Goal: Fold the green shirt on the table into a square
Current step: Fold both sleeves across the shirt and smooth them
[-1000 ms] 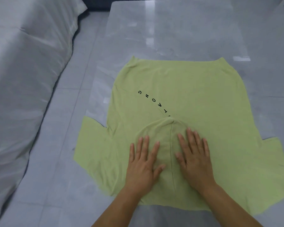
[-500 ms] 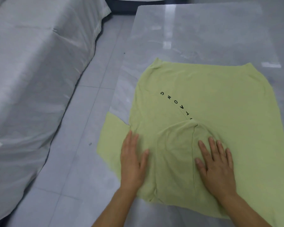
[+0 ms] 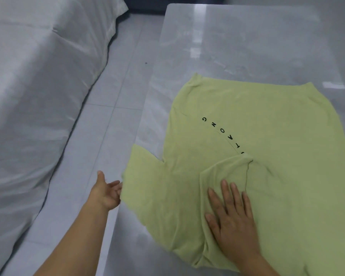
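left hand [image 3: 106, 194] has slid out to the sleeve [image 3: 143, 176] hanging off the table [image 3: 247, 36] edge, can't tell if it's pinching yet, while right hand [image 3: 231, 220] lies flat and uncurled on the shirt [image 3: 257, 126], probably pinning it so the fold won't drag it.

My view cuts the shirt [image 3: 257, 126] off from 4 to 5 o'clock. At 8 o'clock the left hand [image 3: 106, 192] is blurred, its fingers [image 3: 116, 186] ending behind the sleeve [image 3: 139, 176] edge; I can't tell if they pinch it. The lettering [image 3: 221, 130] disappears under the fold [image 3: 227, 170].
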Demonstrator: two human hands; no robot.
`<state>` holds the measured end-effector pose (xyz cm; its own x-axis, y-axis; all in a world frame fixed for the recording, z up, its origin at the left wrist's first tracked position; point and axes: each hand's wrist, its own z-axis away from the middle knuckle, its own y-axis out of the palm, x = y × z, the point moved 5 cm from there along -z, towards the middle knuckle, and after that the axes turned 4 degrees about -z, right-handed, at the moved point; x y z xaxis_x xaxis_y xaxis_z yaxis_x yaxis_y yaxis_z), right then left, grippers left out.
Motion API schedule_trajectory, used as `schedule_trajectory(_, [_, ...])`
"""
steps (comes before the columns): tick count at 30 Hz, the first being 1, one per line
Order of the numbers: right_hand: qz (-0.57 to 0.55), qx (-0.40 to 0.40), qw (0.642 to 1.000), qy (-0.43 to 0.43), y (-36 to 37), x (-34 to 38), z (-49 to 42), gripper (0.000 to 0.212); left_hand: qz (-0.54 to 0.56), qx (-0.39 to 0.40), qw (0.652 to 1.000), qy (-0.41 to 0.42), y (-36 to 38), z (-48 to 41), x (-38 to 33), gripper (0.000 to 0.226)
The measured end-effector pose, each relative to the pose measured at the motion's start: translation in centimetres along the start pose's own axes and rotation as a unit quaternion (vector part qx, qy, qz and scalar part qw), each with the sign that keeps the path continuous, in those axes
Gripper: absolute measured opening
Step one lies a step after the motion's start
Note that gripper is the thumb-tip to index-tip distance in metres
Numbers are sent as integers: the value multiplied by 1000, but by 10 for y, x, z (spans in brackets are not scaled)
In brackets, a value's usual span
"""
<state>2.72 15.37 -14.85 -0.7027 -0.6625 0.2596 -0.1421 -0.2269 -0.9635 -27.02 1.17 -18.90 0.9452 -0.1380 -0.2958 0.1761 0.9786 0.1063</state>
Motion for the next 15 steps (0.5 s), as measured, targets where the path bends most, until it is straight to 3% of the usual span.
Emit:
schedule_trajectory(3, [7,-12,1000,-5,1,1,0,55,229,67,971,-2,18,-3,-13,81])
schedule_trajectory(6, [4,-29,1000,-8,1,-1,-1,55,334,86,938,29,12,-4,-23,86])
schedule_trajectory(11, [1,-48,999,-17,0,1,-2,54,333,100,930,122,-9,-2,-43,94])
schedule_trajectory(14, [4,-60,998,-20,-1,0,-2,54,263,127,937,191,-16,10,-70,130])
schedule_trajectory(15, [6,-61,998,-20,-1,0,-2,54,243,140,937,209,-17,13,-79,133])
